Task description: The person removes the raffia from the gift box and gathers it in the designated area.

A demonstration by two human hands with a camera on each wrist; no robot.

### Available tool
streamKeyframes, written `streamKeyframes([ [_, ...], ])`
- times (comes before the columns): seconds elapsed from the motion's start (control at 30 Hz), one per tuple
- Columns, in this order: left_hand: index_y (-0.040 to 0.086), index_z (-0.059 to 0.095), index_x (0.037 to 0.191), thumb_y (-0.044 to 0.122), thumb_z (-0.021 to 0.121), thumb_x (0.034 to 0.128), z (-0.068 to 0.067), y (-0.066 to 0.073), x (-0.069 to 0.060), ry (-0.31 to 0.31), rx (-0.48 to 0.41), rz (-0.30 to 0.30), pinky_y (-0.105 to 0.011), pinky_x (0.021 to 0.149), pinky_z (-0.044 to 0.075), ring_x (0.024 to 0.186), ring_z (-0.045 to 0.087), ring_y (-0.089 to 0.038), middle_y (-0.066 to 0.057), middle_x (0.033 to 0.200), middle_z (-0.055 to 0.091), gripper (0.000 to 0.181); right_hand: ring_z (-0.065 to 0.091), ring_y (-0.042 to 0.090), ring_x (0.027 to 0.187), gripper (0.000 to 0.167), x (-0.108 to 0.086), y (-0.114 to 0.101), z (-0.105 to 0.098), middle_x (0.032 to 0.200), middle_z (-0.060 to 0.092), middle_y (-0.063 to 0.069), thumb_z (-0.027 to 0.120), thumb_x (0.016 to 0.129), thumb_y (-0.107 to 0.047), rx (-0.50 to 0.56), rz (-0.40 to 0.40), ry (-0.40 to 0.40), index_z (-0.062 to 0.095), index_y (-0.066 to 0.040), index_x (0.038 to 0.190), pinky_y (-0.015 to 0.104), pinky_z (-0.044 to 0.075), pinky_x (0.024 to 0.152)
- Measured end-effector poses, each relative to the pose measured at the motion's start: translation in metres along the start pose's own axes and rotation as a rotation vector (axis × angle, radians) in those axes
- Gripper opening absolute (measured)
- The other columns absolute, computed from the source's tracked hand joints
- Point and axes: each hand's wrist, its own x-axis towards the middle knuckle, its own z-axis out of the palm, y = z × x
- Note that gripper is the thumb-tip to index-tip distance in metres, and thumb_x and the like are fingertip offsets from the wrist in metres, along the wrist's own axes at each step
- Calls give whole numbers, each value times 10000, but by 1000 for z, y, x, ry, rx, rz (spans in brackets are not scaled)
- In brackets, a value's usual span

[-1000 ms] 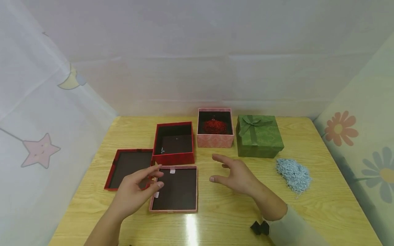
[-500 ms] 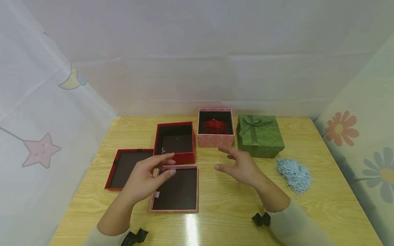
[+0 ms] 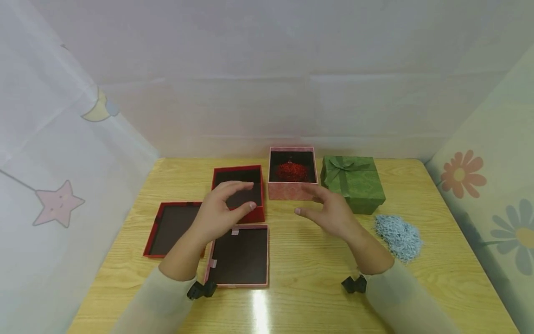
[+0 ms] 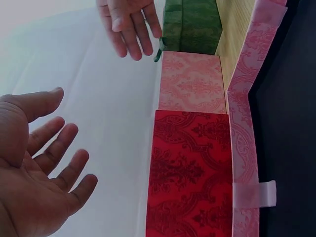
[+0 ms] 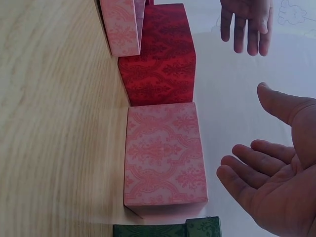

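Observation:
My left hand (image 3: 219,211) hovers over the front of the red box (image 3: 257,215), holding nothing, its fingers loosely bent. Opposite it, my right hand (image 3: 331,214) hangs with nothing in it, in front of the pink box (image 3: 288,190) and the green gift box (image 3: 359,185). In the left wrist view the left hand's fingers (image 4: 64,177) are spread. Red shredded paper (image 3: 292,172) fills part of the pink box. The red box stands uncovered, partly hidden by the left hand. A pink lid (image 3: 239,260) lies inside up below the left hand.
A red lid (image 3: 173,229) lies inside up at the left, partly behind the left arm. Light blue shredded paper (image 3: 399,236) is heaped on the wooden table (image 3: 308,297) at the right. A ribbon bow (image 3: 342,167) tops the green box. Patterned cloth (image 3: 267,93) encloses the table.
My left hand has moved forward and to the right, from above the lids to the red box. My right hand has moved slightly forward and right. The boxes and lids stay put.

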Motion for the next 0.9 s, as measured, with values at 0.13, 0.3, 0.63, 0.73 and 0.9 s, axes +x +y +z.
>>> streamKeyframes([
  [0.13, 288, 660, 1391, 419, 770, 949, 7, -2, 14, 4, 36, -15, -551, 1099, 434, 1396, 470, -179, 115, 1434, 585, 474, 600, 372, 1293, 736, 7, 0, -3, 1504, 573, 27, 797, 915, -449, -2, 5, 9, 519, -162, 1533, 557, 499, 1036],
  [0.3, 261, 669, 1382, 379, 780, 944, 17, -5, 29, 17, 41, -27, -560, 1098, 433, 1394, 488, -234, 53, 1438, 598, 467, 647, 357, 1203, 731, 15, 0, -7, 1465, 607, 71, 810, 913, -417, -30, -18, 35, 531, -120, 1520, 547, 532, 972],
  [0.63, 197, 678, 1387, 302, 789, 925, 37, -20, 52, 31, 80, -98, -552, 1154, 375, 1397, 489, -276, -24, 1453, 602, 486, 620, 408, 1252, 701, 36, -4, -13, 1489, 578, 124, 796, 932, -352, -17, -25, 36, 526, -70, 1515, 535, 526, 1004],
  [0.73, 174, 671, 1399, 304, 785, 922, 43, -20, 59, 25, 93, -115, -560, 1157, 368, 1404, 478, -305, -49, 1470, 590, 508, 611, 388, 1269, 702, 45, -6, -16, 1493, 577, 106, 793, 929, -371, -26, 4, 40, 528, -96, 1519, 514, 520, 1018],
  [0.9, 172, 671, 1396, 337, 769, 933, 49, -18, 70, 5, 136, -139, -556, 1152, 379, 1395, 485, -332, -84, 1468, 591, 501, 574, 355, 1331, 739, 59, -6, -17, 1536, 535, 83, 777, 936, -426, -42, 60, 16, 487, -144, 1555, 511, 497, 1056],
])
